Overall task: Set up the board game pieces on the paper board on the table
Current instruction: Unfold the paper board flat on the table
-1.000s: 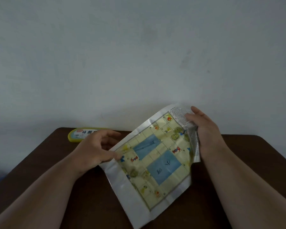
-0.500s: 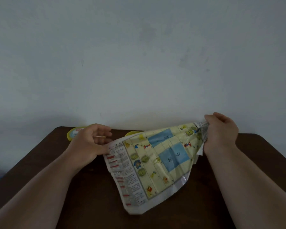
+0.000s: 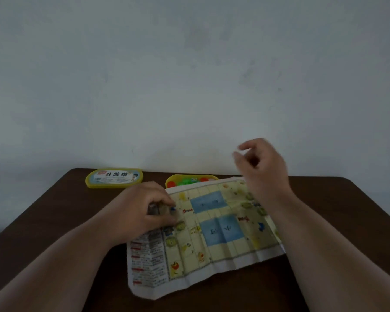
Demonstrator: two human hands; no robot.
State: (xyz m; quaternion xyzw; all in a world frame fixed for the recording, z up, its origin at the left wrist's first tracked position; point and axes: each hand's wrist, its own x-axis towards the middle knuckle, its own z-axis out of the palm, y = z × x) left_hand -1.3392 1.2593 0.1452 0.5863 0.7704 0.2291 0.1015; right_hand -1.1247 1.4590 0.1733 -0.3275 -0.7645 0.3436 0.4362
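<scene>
The paper board (image 3: 214, 235) lies spread on the dark brown table (image 3: 54, 221), creased, with two blue rectangles in the middle and printed rules along its left side. My left hand (image 3: 142, 210) rests on the board's left edge, with curled fingers pinching a fold of the paper. Blurred and raised above the board's far right corner, my right hand (image 3: 261, 167) has loosely curled fingers and holds nothing. Behind the board's far edge stands a yellow box (image 3: 190, 180) holding green and orange game pieces, partly hidden by the paper.
The yellow lid (image 3: 114, 177) with a printed label lies at the table's back left. A plain pale wall rises right behind the table. Bare brown tabletop shows to the left and right of the board.
The board has come down from the air and now lies flat on the table. My right hand has let go of its corner and lifted; my left hand still holds the left edge.
</scene>
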